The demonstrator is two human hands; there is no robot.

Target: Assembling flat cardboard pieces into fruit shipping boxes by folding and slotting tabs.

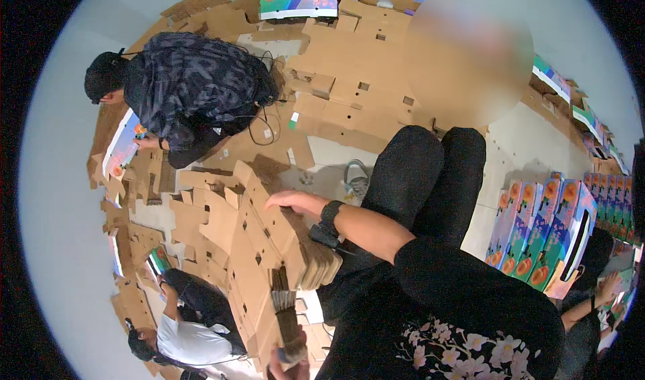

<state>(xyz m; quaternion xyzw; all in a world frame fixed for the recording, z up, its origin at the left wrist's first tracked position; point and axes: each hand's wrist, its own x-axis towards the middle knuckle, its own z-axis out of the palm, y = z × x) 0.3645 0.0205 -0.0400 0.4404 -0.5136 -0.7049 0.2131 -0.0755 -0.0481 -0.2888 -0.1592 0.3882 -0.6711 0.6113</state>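
A thick stack of flat brown cardboard box blanks [259, 246] leans on edge against my left side, beside my black-trousered legs. My right hand [295, 202] reaches across my lap and lies over the upper edge of the stack, its fingers stretched out; a black band with a small device is round that wrist. At the bottom of the view, my left hand [289, 364] grips the lower end of the stack, with its fingers partly hidden. The layered edges of the blanks [285, 313] show between the two hands.
A crouching person [201, 91] handles a colourful box at far left; another person [195, 336] works below. Cardboard sheets [356, 51] cover much of the floor. Printed boxes [537, 232] stand in a row at right, beside another person's arm [584, 309]. A round blur hides the upper right.
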